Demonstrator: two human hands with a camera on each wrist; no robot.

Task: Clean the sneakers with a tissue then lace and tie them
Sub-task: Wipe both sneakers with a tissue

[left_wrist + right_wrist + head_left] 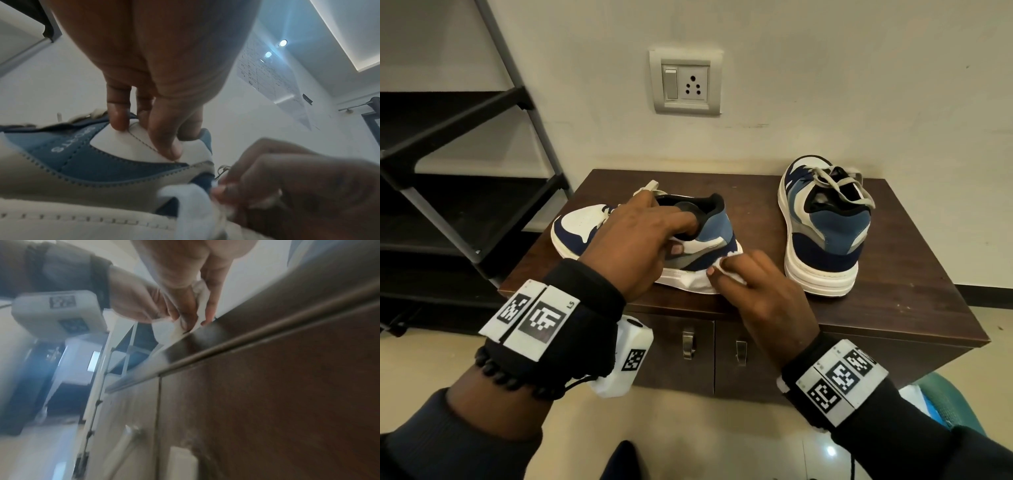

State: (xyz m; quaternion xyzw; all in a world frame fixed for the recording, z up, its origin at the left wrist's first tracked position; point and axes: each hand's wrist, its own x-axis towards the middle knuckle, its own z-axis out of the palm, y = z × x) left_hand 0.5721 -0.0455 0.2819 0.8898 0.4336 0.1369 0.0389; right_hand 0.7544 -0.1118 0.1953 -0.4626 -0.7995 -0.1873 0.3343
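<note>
At the centre of the head view, the left hand (633, 236) grips the near sneaker (582, 228) at its collar: fingers curl down into the shoe's opening and the thumb presses the white side panel. In the left wrist view that sneaker (86, 164) fills the lower left of the frame, and the word "SPORTS" reads in pale letters on its blue side panel. It lies toe toward the left of the head frame on the dark wooden cabinet (907, 298).

Just right of it, the right hand (760, 284) pinches a crumpled white tissue (726, 270) between thumb and fingers and holds it against the sneaker's heel, at the sole's edge. The right wrist view shows the tissue (197, 308) bunched in those fingers at the cabinet's top edge.

The second sneaker (825, 229) stands upright at centre right of the head frame, heel toward the camera, its grey laces (842, 181) lying loose across the opening. What lies inside either shoe cannot be made out.

Both wrists wear bands with black-and-white square markers (541, 318). Two closed doors with metal handles (688, 337) front the cabinet.
</note>
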